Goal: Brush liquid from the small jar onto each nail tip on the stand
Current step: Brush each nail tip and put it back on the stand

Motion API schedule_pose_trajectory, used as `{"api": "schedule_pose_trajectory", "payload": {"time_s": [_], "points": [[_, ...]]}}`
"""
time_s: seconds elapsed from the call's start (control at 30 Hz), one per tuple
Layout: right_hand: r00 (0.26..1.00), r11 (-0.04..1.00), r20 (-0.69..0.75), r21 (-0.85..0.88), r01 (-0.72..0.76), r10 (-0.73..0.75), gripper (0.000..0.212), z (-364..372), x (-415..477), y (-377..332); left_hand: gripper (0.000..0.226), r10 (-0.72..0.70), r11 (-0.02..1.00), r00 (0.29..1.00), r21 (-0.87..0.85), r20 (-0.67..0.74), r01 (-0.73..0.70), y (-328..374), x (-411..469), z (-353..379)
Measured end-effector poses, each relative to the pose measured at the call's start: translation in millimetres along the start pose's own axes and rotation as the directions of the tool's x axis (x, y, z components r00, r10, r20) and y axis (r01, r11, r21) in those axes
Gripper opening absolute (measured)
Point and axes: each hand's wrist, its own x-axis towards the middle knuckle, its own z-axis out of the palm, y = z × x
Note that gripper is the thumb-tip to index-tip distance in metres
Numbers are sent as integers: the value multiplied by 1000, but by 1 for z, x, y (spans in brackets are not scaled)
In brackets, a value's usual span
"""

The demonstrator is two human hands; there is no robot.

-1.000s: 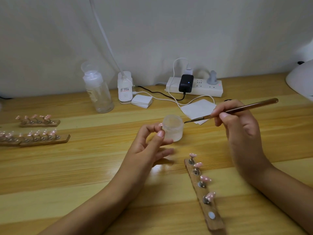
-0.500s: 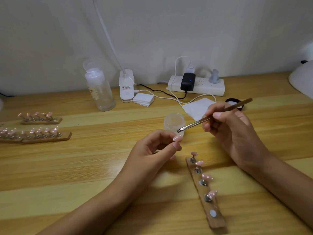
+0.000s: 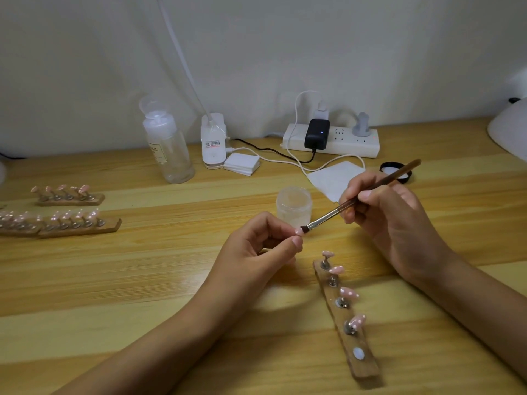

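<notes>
**Entry: coating one nail tip held off the stand**

Landmark for all positions: the small jar (image 3: 293,206), open, frosted, standing on the wooden table (image 3: 142,280).

Left hand (image 3: 256,252): just in front of the jar, thumb and forefinger pinched together on a single pink nail tip (image 3: 299,231). Whether its metal holder is still attached under the fingers cannot be told. Right hand (image 3: 387,212): to the right of the jar, closed on the brush (image 3: 356,199) in a pen grip, about mid-handle. Bristles touch the held tip, directly in front of the jar's near wall.

Stand (image 3: 346,320): a wooden strip in front of the jar and to its right, running towards the viewer. Four pink tips remain on their pegs; the nearest seat (image 3: 358,353) is bare, showing only a pale oval. Judgement: the held tip belongs there, so one of five is in work.

Other items: jar lid (image 3: 395,172) to the jar's right rear; white paper sheet (image 3: 335,178) just behind the jar; clear bottle (image 3: 168,149) to its left rear; further loaded stands (image 3: 65,223) far left.

Handling notes (judgement):
- Nail tip: very light, thin, stiff but likely to flex or flick out of a pinch. Hold by its edges or underside only; the top face must stay free for the wet coat.
- Surface looks glossy, so probably slippery once wetted.
- Brush: light, rigid handle, soft bristles; little pressure needed.
- Jar: light, easily tipped by a nudge.
</notes>
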Motion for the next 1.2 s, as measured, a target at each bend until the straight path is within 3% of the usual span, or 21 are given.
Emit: {"api": "schedule_pose_trajectory", "payload": {"time_s": [0.17,0.37,0.47,0.63,1.03,1.2], "points": [[995,988,-80,-153,37,-50,24,0,-1,0,12,-7,1000,1000,22,-1,7,2,0,0],[995,997,-90,62,53,-47,21,-2,2,0,18,-33,999,999,-32,-20,32,1,0,-2],[998,996,-44,82,47,-44,22,-3,3,0,19,-38,999,999,-21,-14,37,2,0,-2],[999,999,35,17,40,-41,14,-2,1,2,16,-44,999,999,-18,-27,43,2,0,-1],[994,971,-22,-216,98,-106,13,4,-4,-2,23,-38,999,999,7,-29,38,1,0,1],[992,995,-104,-74,64,-71,22,2,0,-3,10,-14,1000,999,-1,-33,14,3,0,2]]}}
